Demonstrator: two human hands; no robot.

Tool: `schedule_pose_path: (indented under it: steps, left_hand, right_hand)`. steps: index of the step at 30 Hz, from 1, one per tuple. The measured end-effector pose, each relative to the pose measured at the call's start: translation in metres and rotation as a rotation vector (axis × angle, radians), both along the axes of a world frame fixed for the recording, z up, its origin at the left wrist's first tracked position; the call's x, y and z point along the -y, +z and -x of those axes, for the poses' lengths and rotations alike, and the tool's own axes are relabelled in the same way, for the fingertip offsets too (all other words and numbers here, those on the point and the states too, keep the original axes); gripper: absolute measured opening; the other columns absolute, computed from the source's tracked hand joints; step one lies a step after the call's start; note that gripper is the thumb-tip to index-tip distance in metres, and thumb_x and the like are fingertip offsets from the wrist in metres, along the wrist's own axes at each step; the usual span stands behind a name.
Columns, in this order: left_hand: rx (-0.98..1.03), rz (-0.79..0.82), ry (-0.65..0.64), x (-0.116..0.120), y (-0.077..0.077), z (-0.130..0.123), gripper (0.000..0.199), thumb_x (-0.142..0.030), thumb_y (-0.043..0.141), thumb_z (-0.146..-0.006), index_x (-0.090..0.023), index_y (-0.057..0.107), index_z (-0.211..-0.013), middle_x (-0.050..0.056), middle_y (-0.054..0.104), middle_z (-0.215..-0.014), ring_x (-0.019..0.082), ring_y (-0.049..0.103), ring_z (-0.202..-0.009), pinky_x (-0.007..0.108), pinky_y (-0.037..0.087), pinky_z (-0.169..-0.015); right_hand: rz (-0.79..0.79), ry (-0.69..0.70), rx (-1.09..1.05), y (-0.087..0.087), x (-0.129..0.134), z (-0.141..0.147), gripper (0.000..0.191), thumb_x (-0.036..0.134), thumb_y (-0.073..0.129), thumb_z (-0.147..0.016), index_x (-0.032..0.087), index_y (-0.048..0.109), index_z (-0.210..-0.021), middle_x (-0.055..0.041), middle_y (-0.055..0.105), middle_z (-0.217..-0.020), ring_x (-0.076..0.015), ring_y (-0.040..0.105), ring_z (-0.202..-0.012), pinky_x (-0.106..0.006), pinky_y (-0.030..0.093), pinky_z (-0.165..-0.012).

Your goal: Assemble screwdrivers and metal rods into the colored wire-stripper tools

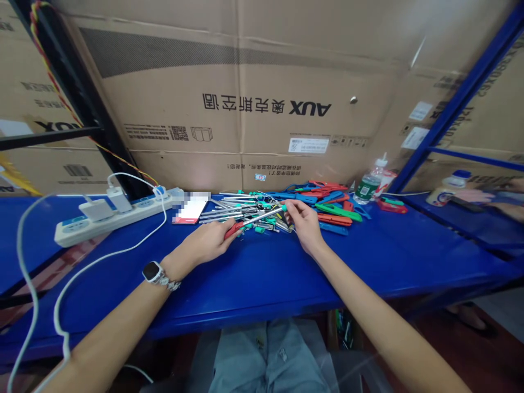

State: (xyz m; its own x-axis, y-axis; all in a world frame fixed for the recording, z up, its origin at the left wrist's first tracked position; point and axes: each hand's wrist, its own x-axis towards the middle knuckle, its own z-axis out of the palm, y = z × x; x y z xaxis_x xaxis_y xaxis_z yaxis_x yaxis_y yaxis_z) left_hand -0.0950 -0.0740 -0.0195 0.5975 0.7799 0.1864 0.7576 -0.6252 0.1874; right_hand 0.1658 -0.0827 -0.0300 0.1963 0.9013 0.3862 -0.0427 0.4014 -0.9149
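In the head view, a metal rod (264, 216) is held slantwise between the two hands. Its red handle (233, 230) is gripped by the left hand (210, 240), with the thumb and fingers closed around it; how the lower fingers are curled cannot be told. The rod's green end (284, 208) is pinched between the thumb and forefinger of the right hand (303, 225). The rod is thus supported at both ends, presumably so that it can be steadied while the far end is handled.

Just beyond the fingers, a pile of metal rods (216, 214) with green ends is laid across the table (254, 284), probably so that each can be reached without much stretching. Beyond and to the right of the right fingers, loose handles (333, 219) in red, blue and green are heaped, seemingly grouped apart from the rods for easy picking. Well to the right of these fingers, a bottle (366, 188) is stood upright, and well to the left of the left fingers a power strip (69, 236) is placed, both likely out of the working space.
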Motion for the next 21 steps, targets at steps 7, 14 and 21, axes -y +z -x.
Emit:
schedule_pose_path:
  steps: [7,14,21]
  left_hand:
    - [0.086,0.050,-0.013,0.0006,0.0029,0.0012,0.031,-0.045,0.038,-0.101,-0.021,0.047,-0.084,0.003,0.056,-0.072,0.020,0.052,-0.060,0.031,0.036,-0.062]
    - [0.083,0.036,-0.053,0.0040,-0.0012,0.0000,0.036,-0.048,0.038,-0.104,-0.019,0.058,-0.099,0.003,0.059,-0.071,0.021,0.054,-0.058,0.031,0.034,-0.059]
    - [0.124,0.057,-0.096,0.0065,-0.0015,-0.0038,0.038,-0.049,0.038,-0.105,-0.021,0.060,-0.119,0.007,0.070,-0.088,0.025,0.067,-0.076,0.033,0.042,-0.068]
  right_hand:
    - [0.056,0.137,-0.117,0.0012,-0.0005,-0.0001,0.042,0.053,0.085,-0.066,0.019,0.073,-0.088,0.0024,0.059,-0.068,-0.0116,0.046,-0.061,-0.026,0.037,-0.059]
    - [0.049,0.163,-0.163,0.0055,-0.0021,-0.0030,0.037,0.047,0.087,-0.064,0.020,0.073,-0.084,0.0024,0.058,-0.069,-0.0116,0.046,-0.062,-0.027,0.036,-0.060]
    - [0.012,0.144,-0.213,0.0028,-0.0026,0.0044,0.033,0.045,0.086,-0.066,0.021,0.075,-0.086,0.0028,0.055,-0.068,-0.0116,0.045,-0.062,-0.027,0.037,-0.060]
